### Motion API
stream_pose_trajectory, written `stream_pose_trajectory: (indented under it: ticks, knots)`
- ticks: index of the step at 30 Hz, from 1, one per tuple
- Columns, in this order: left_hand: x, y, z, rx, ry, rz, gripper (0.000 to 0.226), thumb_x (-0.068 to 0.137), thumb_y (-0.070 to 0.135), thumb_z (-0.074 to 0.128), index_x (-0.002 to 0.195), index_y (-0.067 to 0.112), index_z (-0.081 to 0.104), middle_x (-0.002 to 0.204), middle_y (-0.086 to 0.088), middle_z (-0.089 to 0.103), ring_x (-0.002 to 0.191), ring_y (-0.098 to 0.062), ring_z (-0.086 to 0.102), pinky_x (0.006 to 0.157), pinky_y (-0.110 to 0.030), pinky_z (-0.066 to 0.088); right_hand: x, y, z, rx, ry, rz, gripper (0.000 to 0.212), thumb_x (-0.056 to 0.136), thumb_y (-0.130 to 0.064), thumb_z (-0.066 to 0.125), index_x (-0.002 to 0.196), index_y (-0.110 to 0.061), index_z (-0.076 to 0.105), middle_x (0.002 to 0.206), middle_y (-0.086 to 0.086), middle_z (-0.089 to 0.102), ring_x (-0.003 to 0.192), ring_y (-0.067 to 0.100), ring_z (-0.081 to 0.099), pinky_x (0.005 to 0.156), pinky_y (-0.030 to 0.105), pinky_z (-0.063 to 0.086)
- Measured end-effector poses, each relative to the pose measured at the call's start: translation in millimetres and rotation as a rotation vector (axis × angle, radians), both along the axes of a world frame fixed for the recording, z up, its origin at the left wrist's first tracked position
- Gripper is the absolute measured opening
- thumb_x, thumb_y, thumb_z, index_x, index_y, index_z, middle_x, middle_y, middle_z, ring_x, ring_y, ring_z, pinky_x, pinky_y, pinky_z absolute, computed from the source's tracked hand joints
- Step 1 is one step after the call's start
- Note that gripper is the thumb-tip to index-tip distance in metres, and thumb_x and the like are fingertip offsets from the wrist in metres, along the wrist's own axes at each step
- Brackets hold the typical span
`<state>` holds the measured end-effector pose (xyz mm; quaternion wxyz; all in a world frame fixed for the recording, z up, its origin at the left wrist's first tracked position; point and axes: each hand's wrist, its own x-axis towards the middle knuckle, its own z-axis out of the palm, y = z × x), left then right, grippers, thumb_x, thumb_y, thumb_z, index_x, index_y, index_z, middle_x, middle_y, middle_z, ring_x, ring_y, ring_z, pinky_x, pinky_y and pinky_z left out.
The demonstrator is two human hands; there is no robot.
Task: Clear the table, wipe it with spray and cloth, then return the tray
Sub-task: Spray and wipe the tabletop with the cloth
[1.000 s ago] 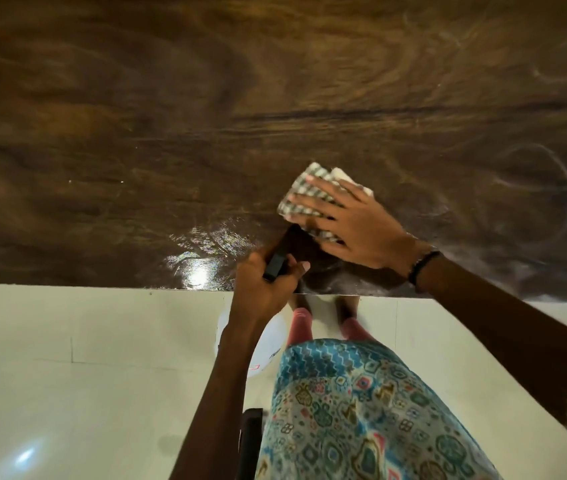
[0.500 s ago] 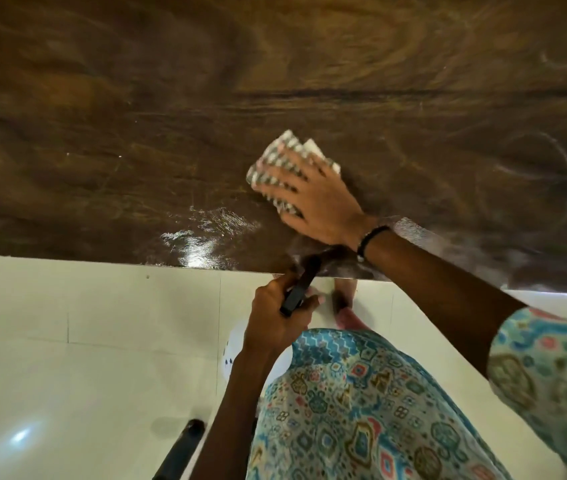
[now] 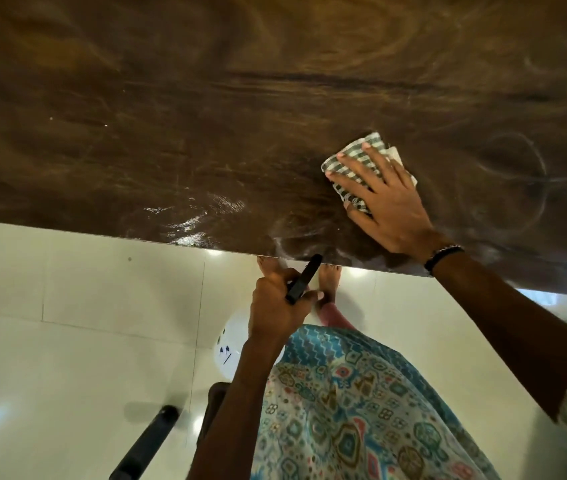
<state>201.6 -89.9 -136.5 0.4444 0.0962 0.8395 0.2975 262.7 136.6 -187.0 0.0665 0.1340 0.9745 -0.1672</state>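
A dark brown wooden table (image 3: 206, 109) fills the upper half of the view, with wet streaks near its front edge. My right hand (image 3: 384, 199) lies flat, fingers spread, on a folded checked cloth (image 3: 355, 157) and presses it onto the tabletop. Below the table's edge, my left hand (image 3: 277, 303) is closed around a spray bottle (image 3: 230, 344): its black nozzle sticks up past my fingers and its white body hangs under my wrist, mostly hidden. No tray is in view.
The floor below is glossy white tile (image 3: 67, 323). Black chair parts (image 3: 147, 441) stand at the bottom left, close to my left arm. My patterned dress and bare feet are right at the table's edge.
My right hand slid the cloth left and away, then back to the right. My left hand with the spray bottle dropped from the table edge to below it.
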Motion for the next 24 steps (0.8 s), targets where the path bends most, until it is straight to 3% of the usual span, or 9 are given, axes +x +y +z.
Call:
stream_pose_trajectory:
  ticks: [4, 6, 14, 19, 24]
  knots:
    - [0.9, -2.3, 3.2, -0.028, 0.012, 0.033, 0.020, 0.071, 0.017, 0.081, 0.080, 0.008, 0.065, 0.058, 0.011, 0.056, 0.046, -0.004, 0.047, 0.049, -0.006, 0.035, 0.1, -1.3, -1.5, -0.009, -0.004, -0.006, 0.053, 0.096, -0.042, 0.035, 0.148, -0.030, 0.030, 0.157, 0.002, 0.028, 0.147, 0.032, 0.016, 0.119, 0.054, 0.014]
    - [-3.1, -3.4, 6.5, -0.020, 0.006, 0.049, 0.021, 0.071, 0.015, 0.081, 0.079, 0.009, 0.062, 0.056, 0.012, 0.052, 0.042, -0.003, 0.048, 0.045, -0.004, 0.035, 0.2, -1.8, -1.4, -0.006, -0.006, -0.007, 0.054, 0.096, -0.042, 0.034, 0.148, -0.030, 0.032, 0.157, 0.002, 0.027, 0.147, 0.032, 0.015, 0.119, 0.053, 0.013]
    - [-24.9, -11.3, 2.1, -0.046, 0.036, 0.044, 0.022, 0.073, 0.020, 0.080, 0.073, 0.011, 0.060, 0.052, 0.010, 0.049, 0.041, 0.001, 0.049, 0.044, -0.007, 0.035, -11.7, -38.4, -1.2, -0.008, 0.015, -0.132, 0.055, 0.094, -0.040, 0.038, 0.147, -0.030, 0.033, 0.157, 0.001, 0.028, 0.146, 0.033, 0.017, 0.116, 0.052, 0.014]
    - [-47.5, -23.0, 12.1, -0.027, 0.075, 0.088, 0.011, 0.079, 0.020, 0.074, 0.077, 0.019, 0.063, 0.055, 0.002, 0.057, 0.051, -0.011, 0.052, 0.054, -0.015, 0.041, -52.3, -105.8, 0.9, -0.058, 0.054, 0.011, 0.054, 0.090, -0.039, 0.035, 0.144, -0.031, 0.042, 0.153, -0.001, 0.037, 0.145, 0.032, 0.023, 0.116, 0.050, 0.012]
    - [-62.2, -28.7, 19.6, -0.016, 0.057, 0.085, 0.016, 0.081, 0.017, 0.071, 0.073, 0.023, 0.059, 0.057, -0.003, 0.057, 0.055, -0.019, 0.048, 0.049, -0.016, 0.038, -39.4, -141.3, -3.2, -0.076, 0.085, 0.191, 0.041, 0.095, -0.033, 0.040, 0.133, -0.029, 0.055, 0.145, 0.000, 0.048, 0.142, 0.029, 0.027, 0.118, 0.049, 0.017]
